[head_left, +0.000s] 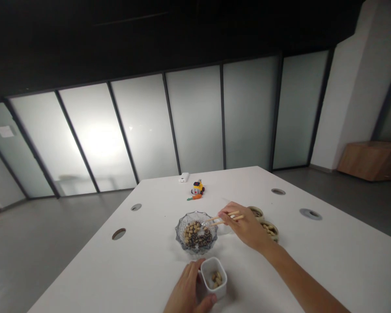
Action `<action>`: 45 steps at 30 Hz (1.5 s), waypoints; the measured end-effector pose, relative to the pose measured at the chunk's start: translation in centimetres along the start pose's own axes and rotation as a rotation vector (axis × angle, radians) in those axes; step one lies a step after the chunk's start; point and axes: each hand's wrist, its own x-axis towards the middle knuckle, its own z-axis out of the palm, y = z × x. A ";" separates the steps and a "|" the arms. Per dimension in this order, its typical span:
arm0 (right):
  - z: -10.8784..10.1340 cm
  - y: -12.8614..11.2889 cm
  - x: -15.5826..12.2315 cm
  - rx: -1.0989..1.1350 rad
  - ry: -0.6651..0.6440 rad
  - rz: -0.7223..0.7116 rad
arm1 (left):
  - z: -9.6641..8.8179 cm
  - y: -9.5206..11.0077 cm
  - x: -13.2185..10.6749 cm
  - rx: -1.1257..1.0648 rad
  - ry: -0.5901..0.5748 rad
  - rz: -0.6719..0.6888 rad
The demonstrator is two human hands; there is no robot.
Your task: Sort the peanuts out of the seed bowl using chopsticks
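My right hand [243, 224] grips a pair of wooden chopsticks [226, 218], whose tips reach over a clear fluted glass bowl [179, 239]. In that bowl lie tan peanuts [190, 230] and dark striped seeds [202, 239]. It cannot be made out whether the tips pinch anything. Near the table's front edge, my left hand [192, 289] wraps around the side of a small white square cup [223, 289]. Several peanuts [217, 279] rest at the bottom of that cup.
Behind my right wrist stand two pale round containers, one [258, 212] farther back and one [271, 230] with peanuts. A yellow toy vehicle [198, 188], an orange toy carrot [195, 197] and a white box-like object [183, 177] sit farther back. Round holes pierce the white table [143, 261].
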 end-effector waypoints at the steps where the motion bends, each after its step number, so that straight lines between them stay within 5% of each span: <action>1: 0.5 0.4 -0.1 -0.006 0.008 -0.011 | -0.1 0.1 0.0 0.000 -0.003 -0.001; 11: 3.2 0.8 -0.9 0.059 -0.090 0.027 | -0.2 0.3 0.0 -0.029 -0.002 0.019; 35: 3.6 -0.1 -1.2 0.020 -0.081 -0.051 | -0.2 0.2 -0.1 0.002 -0.015 -0.024; 41: 0.5 -0.5 0.0 0.210 0.007 0.072 | -0.1 0.2 0.1 -0.011 -0.011 -0.011; 45: -3.5 -1.5 0.5 0.438 -0.091 0.253 | 0.0 0.2 0.1 0.007 -0.022 -0.060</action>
